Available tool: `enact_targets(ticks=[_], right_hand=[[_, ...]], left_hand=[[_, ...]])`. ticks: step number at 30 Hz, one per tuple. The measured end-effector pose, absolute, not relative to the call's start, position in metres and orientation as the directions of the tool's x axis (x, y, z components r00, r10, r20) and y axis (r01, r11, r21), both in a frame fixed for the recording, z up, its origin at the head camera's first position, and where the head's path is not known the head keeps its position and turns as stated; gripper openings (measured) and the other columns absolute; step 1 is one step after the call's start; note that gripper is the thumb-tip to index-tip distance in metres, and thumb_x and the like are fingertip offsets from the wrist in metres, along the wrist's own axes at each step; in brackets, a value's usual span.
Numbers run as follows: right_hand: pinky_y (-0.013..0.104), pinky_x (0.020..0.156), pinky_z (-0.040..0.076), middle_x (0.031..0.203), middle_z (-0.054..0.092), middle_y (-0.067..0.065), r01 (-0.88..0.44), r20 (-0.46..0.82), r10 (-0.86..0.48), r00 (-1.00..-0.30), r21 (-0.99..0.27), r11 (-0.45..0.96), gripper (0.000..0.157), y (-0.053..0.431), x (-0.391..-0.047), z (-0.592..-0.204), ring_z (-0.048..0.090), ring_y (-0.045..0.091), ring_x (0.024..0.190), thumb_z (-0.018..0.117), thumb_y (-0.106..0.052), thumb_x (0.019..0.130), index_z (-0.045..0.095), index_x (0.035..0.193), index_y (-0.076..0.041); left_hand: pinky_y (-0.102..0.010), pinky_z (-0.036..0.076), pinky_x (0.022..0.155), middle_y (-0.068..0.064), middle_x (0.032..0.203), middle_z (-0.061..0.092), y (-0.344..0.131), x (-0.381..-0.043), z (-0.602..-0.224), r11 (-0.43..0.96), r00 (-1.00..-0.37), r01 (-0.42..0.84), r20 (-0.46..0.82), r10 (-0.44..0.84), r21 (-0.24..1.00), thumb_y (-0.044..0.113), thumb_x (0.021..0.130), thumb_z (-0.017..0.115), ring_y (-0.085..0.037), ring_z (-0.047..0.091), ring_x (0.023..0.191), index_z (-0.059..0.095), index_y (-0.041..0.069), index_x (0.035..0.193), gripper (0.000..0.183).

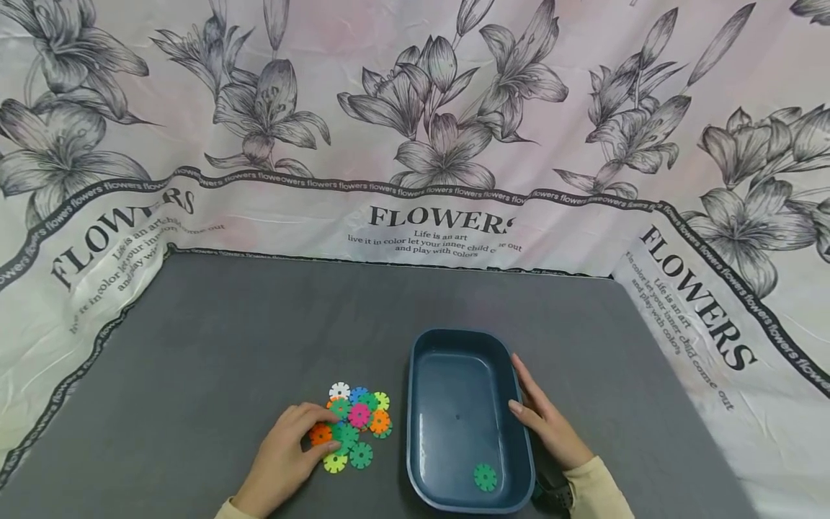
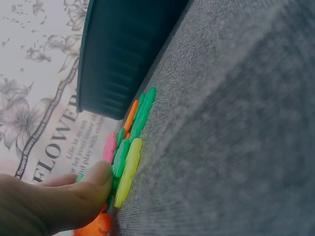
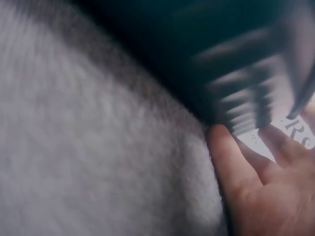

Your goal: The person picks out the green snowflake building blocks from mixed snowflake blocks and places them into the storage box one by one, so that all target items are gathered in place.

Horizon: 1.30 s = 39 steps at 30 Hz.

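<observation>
A loose pile of flower-shaped plastic discs in several colours lies on the grey table (image 1: 259, 339). My left hand (image 1: 285, 450) is at the pile's left side, thumb and forefinger pinching at a green disc (image 1: 346, 436). In the left wrist view the thumb (image 2: 98, 177) presses against the edges of stacked green and yellow discs (image 2: 128, 172). A dark blue plastic bin (image 1: 454, 418) stands right of the pile, with one green disc (image 1: 485, 477) inside. My right hand (image 1: 551, 425) holds the bin's right side, thumb over the rim and fingers (image 3: 229, 157) along the outer wall.
A pink disc (image 1: 359, 415), orange disc (image 1: 380, 421) and white disc (image 1: 339, 391) lie among the pile. A dark object (image 1: 552, 490) is beside the right wrist. Flower-printed cloth (image 1: 441, 216) borders the table's back and sides.
</observation>
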State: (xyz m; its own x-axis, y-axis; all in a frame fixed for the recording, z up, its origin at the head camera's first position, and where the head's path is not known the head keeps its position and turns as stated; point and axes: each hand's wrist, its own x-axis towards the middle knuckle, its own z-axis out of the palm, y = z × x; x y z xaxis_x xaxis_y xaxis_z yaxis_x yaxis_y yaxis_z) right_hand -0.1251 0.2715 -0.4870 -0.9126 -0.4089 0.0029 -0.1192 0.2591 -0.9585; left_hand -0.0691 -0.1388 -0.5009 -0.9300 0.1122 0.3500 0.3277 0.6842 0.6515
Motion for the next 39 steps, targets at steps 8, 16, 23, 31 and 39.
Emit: enact_targets(ticks=[8, 16, 23, 31, 39], right_hand=[[0.003, 0.102, 0.02, 0.162, -0.001, 0.0, -0.122, 0.013, -0.403, -0.915, -0.962, 0.246, 0.068, 0.275, -0.127, -0.487, 0.01, -0.016, 0.137, 0.045, -0.009, 0.101, 0.008, 0.155, -0.028], [0.004, 0.102, 0.021, 0.162, 0.001, 0.001, -0.11, 0.013, -0.388, -0.922, -0.967, 0.229, 0.069, 0.276, -0.126, -0.489, 0.013, -0.017, 0.136, 0.046, -0.008, 0.1, 0.011, 0.154, -0.029], [0.004, 0.102, 0.022, 0.162, 0.002, 0.002, -0.092, -0.001, -0.381, -0.924, -0.97, 0.224, 0.068, 0.276, -0.127, -0.491, 0.014, -0.018, 0.135, 0.047, -0.01, 0.1, 0.012, 0.155, -0.028], [0.005, 0.102, 0.022, 0.162, 0.002, 0.004, -0.084, -0.002, -0.378, -0.926, -0.974, 0.211, 0.068, 0.277, -0.126, -0.491, 0.014, -0.018, 0.134, 0.048, -0.009, 0.099, 0.012, 0.154, -0.029], [0.005, 0.101, 0.023, 0.162, 0.003, 0.003, -0.069, -0.015, -0.368, -0.93, -0.974, 0.214, 0.068, 0.277, -0.126, -0.491, 0.014, -0.017, 0.135, 0.049, -0.011, 0.1, 0.013, 0.154, -0.03]], left_hand=[[-0.021, 0.047, 0.063, 0.017, 0.081, 0.057, -0.137, -0.07, -0.501, 0.564, -0.976, 0.165, 0.216, -0.024, 0.809, 0.004, 0.072, 0.082, -0.001, 0.052, 0.071, 0.067, 0.029, 0.086, 0.033], [-0.023, 0.047, 0.065, 0.006, 0.084, 0.062, -0.14, -0.074, -0.485, 0.489, -0.994, -0.061, -0.009, -0.107, 0.87, 0.015, 0.079, 0.079, -0.005, 0.055, 0.072, 0.069, 0.023, 0.093, 0.019], [-0.024, 0.051, 0.065, 0.002, 0.088, 0.066, -0.138, -0.093, -0.454, 0.491, -0.999, -0.042, -0.024, -0.043, 0.87, 0.013, 0.082, 0.076, -0.008, 0.062, 0.074, 0.068, 0.018, 0.098, 0.017], [-0.039, 0.055, 0.078, -0.008, 0.096, 0.07, -0.102, -0.119, -0.421, 0.216, -0.978, -0.09, -0.127, 0.166, 0.972, 0.015, 0.088, 0.07, -0.029, 0.067, 0.088, 0.064, 0.007, 0.112, 0.027], [-0.038, 0.052, 0.09, -0.014, 0.113, 0.068, -0.049, -0.137, -0.414, -0.004, -0.872, -0.264, -0.237, 0.428, 0.964, 0.012, 0.092, 0.065, -0.02, 0.069, 0.097, 0.059, 0.0, 0.126, 0.037]])
